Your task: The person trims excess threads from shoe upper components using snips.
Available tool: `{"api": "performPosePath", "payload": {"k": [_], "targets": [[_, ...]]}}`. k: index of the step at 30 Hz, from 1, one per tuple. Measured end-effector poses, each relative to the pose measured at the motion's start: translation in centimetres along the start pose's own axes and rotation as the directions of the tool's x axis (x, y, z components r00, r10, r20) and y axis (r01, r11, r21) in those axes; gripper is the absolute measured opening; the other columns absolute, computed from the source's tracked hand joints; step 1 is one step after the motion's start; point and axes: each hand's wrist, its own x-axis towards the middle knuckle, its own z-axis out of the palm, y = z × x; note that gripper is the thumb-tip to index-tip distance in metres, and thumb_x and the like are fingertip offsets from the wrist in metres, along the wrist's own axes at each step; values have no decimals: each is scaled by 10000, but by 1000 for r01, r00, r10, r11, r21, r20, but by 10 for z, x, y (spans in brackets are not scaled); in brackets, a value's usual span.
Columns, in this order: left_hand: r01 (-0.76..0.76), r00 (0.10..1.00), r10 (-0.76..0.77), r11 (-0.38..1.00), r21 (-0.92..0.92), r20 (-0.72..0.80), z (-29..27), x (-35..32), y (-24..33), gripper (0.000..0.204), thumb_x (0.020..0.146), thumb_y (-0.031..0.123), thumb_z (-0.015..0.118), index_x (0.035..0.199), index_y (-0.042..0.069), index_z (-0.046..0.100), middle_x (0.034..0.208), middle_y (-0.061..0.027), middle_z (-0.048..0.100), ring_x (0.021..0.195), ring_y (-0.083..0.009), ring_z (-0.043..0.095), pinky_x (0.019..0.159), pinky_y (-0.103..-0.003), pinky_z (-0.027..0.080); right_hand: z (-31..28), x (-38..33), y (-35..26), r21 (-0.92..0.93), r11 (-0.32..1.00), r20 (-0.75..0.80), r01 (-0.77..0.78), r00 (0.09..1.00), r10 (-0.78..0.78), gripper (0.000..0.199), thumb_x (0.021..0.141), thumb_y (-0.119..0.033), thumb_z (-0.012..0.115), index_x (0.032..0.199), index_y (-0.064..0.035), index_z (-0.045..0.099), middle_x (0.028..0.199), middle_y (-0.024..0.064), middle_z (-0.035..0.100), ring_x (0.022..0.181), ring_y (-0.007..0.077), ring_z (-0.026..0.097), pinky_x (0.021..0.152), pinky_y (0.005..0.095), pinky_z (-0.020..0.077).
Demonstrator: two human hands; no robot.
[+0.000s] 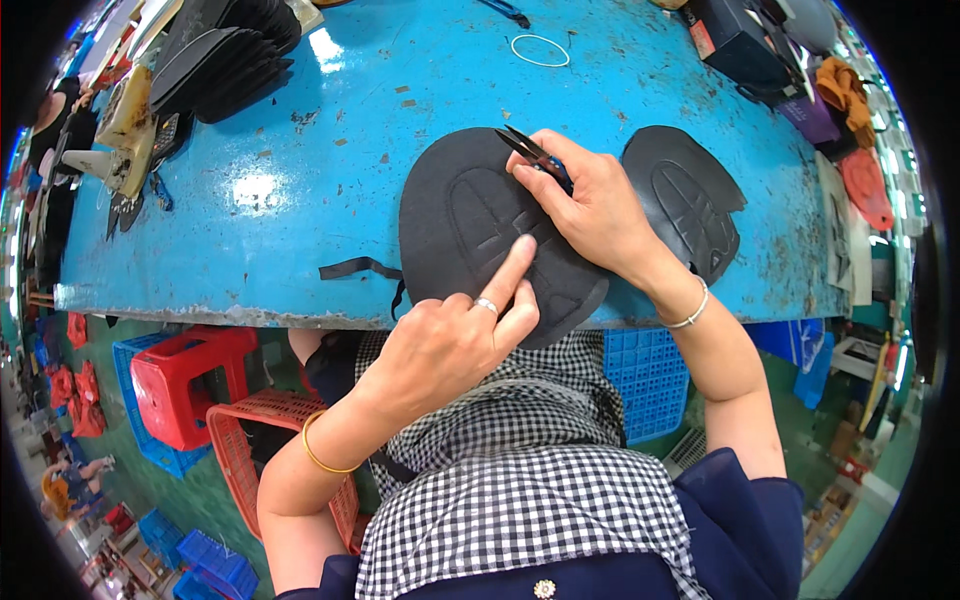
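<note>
Looking down from head height, a scuffed blue bench (330, 150) is seen, with a stack of dark sole-shaped pieces (235, 55) lying at its far left. Below the bench edge, a red plastic stool (185, 385) and a red basket (275, 440) stand on the floor. A thin black trimmed strip (362, 268) hangs over the bench's near edge. The left hand (450, 340) is seen with its index finger stretched out and pressed on a black embossed insole panel (480, 225), the other fingers loosely curled and grasping nothing. The panel lies flat at the bench's near edge, slightly overhanging it. The right hand (590, 205) rests on the panel's right side, its fingers clenched around small thread snips (528, 152), blades pointing up and left. A second matching panel (690, 195) lies just beside the right wrist. With the blades so near the panel, a slip could nick its surface; the overhanging edge could also let it slide off.
</note>
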Motion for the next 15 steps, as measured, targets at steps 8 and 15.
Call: {"api": "performPosePath", "payload": {"k": [8,15], "targets": [[-32,993,-47,783,-621,-111,-9,-41,9,174,786,116,764,874,92,617,1102,-47,716,530,-157,614,484,-278,467,-9,-4,-7,56,991,100,-119,989,114,146,946,-186,634,989,-47,645,787,137,695,674,315,671,579,371,498],[623,732,-303,-66,-779,611,-13,-90,29,187,898,130,695,835,59,534,713,50,456,597,-61,393,543,-235,318,9,-61,-71,-590,707,262,390,921,-290,229,848,-207,706,969,-21,648,925,129,703,670,231,700,544,346,538]]}}
